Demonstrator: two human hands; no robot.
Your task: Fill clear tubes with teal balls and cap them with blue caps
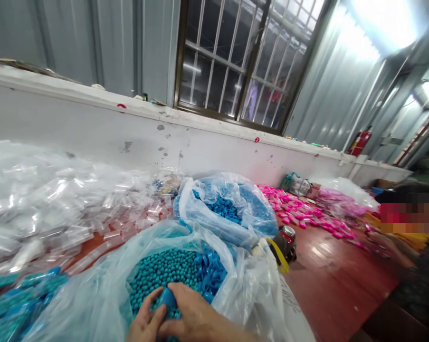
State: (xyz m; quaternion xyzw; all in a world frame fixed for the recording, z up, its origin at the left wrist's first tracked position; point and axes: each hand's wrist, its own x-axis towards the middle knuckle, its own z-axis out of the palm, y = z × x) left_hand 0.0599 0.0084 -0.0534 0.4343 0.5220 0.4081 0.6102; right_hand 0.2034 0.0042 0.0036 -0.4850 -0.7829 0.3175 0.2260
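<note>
At the bottom centre, my left hand (146,317) and my right hand (190,308) are closed together round a small blue rounded piece (168,300); its lower part is hidden by my fingers. Directly beneath them is an open clear plastic bag (103,280). Many small teal balls (164,268) fill most of its opening. On the bag's right side lie blue plastic pieces (211,270) of a curved shape, too jumbled to make out singly.
Behind stands a second bag (260,216) of blue pieces. Clear plastic sleeves (57,190) are heaped left, and filled blue-teal packs (18,304) lie at lower left. Pink pieces (307,213), a flask (287,242) and a person (421,275) are on the right of the red table (328,280).
</note>
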